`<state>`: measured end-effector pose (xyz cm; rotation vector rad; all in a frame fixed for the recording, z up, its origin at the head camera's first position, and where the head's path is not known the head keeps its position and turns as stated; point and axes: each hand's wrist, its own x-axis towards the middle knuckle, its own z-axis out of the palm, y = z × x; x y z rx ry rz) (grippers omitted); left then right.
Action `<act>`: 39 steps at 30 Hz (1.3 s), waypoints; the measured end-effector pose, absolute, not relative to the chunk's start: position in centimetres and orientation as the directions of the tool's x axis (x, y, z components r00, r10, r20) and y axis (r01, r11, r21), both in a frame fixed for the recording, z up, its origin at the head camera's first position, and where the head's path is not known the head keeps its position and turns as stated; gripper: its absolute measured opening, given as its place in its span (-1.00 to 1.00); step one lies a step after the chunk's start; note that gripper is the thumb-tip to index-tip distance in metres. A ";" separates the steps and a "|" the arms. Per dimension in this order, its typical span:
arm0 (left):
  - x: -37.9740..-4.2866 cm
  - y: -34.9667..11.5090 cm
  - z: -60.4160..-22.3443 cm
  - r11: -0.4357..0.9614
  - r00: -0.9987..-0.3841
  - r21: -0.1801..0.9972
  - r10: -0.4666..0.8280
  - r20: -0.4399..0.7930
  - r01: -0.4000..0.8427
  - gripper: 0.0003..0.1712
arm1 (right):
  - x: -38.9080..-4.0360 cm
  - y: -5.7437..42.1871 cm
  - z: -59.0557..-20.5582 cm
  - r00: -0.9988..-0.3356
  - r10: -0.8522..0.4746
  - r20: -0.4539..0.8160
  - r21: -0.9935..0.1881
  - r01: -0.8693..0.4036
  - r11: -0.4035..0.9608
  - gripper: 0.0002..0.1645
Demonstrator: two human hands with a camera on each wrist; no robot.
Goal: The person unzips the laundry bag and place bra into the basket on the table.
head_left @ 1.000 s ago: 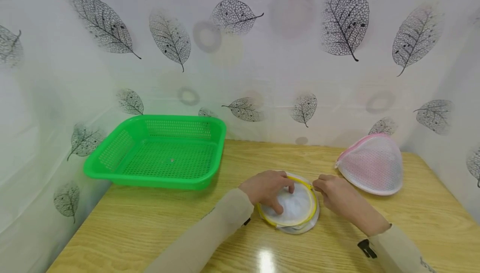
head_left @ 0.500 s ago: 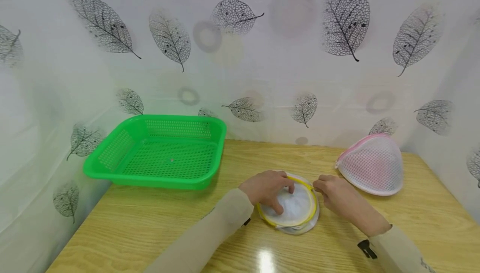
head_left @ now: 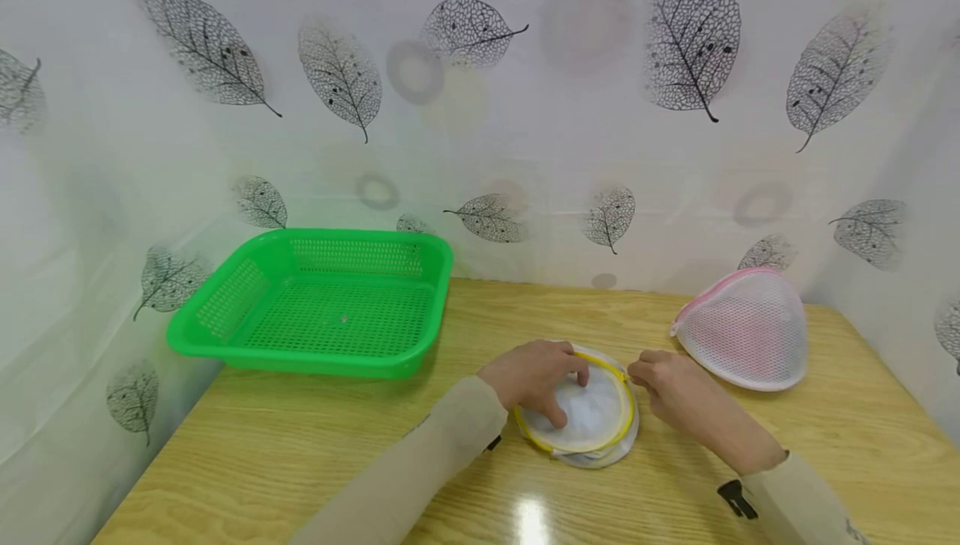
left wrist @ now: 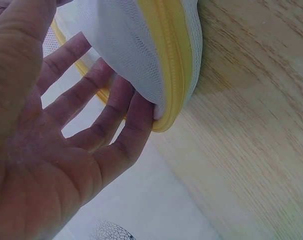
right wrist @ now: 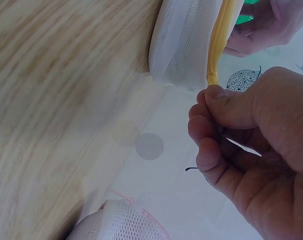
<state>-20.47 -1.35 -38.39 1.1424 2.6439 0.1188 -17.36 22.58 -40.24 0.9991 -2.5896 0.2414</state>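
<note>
A round white mesh laundry bag with a yellow zipper (head_left: 592,416) lies flat on the table. My left hand (head_left: 534,382) holds it from the left, thumb and fingers spread over its top. In the left wrist view, the fingers (left wrist: 119,145) bend at the bag's yellow-trimmed edge (left wrist: 169,65), and some fingertips are hidden behind the mesh. At the bag's right side, my right hand (head_left: 678,395) pinches the end of the zipper. The right wrist view shows thumb and forefinger (right wrist: 231,105) together on the small yellow zipper pull (right wrist: 212,79).
A green plastic basket (head_left: 330,366) with perforated walls stands at the back left. At the back right lies a white mesh bag with pink trim (head_left: 742,332). Behind the wooden table (head_left: 360,462) hangs a white curtain with leaf prints (head_left: 525,145).
My right hand has shifted very slightly to the right while pinching the zipper pull. The left hand and the bag look the same.
</note>
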 end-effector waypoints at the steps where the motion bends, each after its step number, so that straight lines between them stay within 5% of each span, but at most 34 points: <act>1: -20.5 -1.3 -38.4 0.687 -0.657 0.177 0.726 -0.203 0.705 -0.46 | -17.4 22.6 -40.3 -0.687 -0.617 0.384 -0.030 -0.677 0.735 -0.69; 39: -20.6 -1.3 -38.6 0.691 -0.662 0.189 0.722 -0.200 0.697 -0.47 | -16.5 23.5 -40.6 -0.694 -0.612 0.378 -0.060 -0.678 0.732 -0.67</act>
